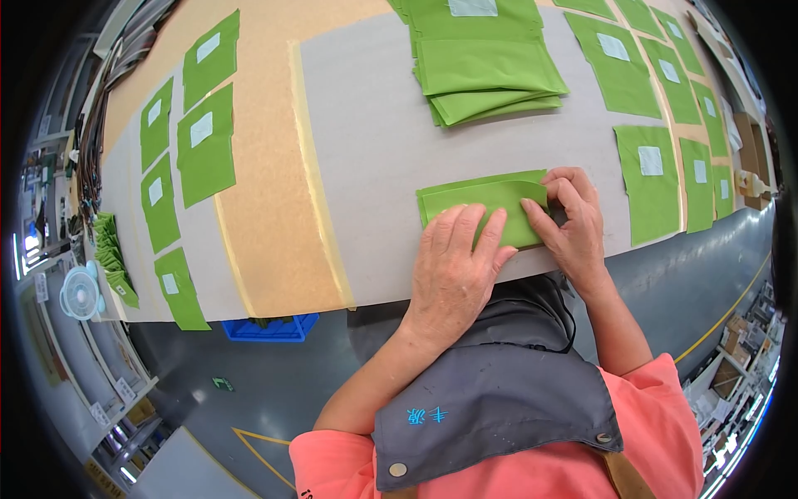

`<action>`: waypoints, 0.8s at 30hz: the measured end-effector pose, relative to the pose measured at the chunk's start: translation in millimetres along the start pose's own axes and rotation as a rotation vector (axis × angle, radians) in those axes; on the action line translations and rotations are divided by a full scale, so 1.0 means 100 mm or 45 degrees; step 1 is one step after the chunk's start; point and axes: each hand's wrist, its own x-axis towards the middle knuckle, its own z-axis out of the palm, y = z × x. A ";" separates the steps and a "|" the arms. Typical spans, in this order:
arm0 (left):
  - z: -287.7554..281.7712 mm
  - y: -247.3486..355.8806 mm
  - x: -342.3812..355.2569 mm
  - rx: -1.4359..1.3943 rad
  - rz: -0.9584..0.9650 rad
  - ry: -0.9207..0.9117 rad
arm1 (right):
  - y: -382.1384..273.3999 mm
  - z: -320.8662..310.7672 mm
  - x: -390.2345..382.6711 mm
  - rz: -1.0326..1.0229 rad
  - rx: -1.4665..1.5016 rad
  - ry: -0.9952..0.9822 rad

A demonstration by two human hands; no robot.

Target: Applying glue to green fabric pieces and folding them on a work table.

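A folded piece of green fabric [478,195] lies near the table's front edge, its long side running left to right. My left hand [455,264] rests flat on its lower left part with the fingers stretched out. At the right end my right hand [575,218] grips the fabric between thumb and fingers, and the upper layer curls up slightly there. Beyond it sits a stack of green fabric pieces [486,66] with a pale patch on top; the lower layers fan out at the near edge.
Green pieces with pale patches are spread in rows at right [651,187] and left [208,143]. Grey sheets and yellow tape cover parts of the tan table [266,208]. A green bundle [112,258] and a small fan [81,291] are far left; a blue crate [270,330] stands below the edge.
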 end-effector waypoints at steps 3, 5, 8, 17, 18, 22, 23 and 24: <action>0.00 0.00 -0.01 -0.008 -0.008 -0.006 | -0.01 0.00 0.00 -0.018 -0.009 0.013; 0.00 0.00 0.00 -0.013 -0.008 -0.026 | -0.01 -0.01 0.00 -0.017 -0.018 0.013; 0.01 0.02 0.02 -0.031 -0.016 -0.056 | 0.01 -0.03 0.00 0.040 0.055 0.010; -0.02 0.02 0.00 0.034 -0.019 -0.141 | 0.05 -0.15 0.03 0.071 0.110 -0.032; -0.02 0.01 0.00 0.023 -0.008 -0.140 | 0.05 -0.16 0.04 0.098 0.134 -0.043; -0.04 0.02 0.00 0.056 -0.016 -0.166 | 0.03 -0.22 0.01 0.221 0.178 0.041; -0.05 0.03 0.01 0.071 -0.017 -0.176 | 0.11 -0.20 -0.06 0.006 0.100 0.074; -0.05 0.04 0.02 0.062 -0.012 -0.176 | 0.16 -0.20 -0.10 -0.210 0.022 0.105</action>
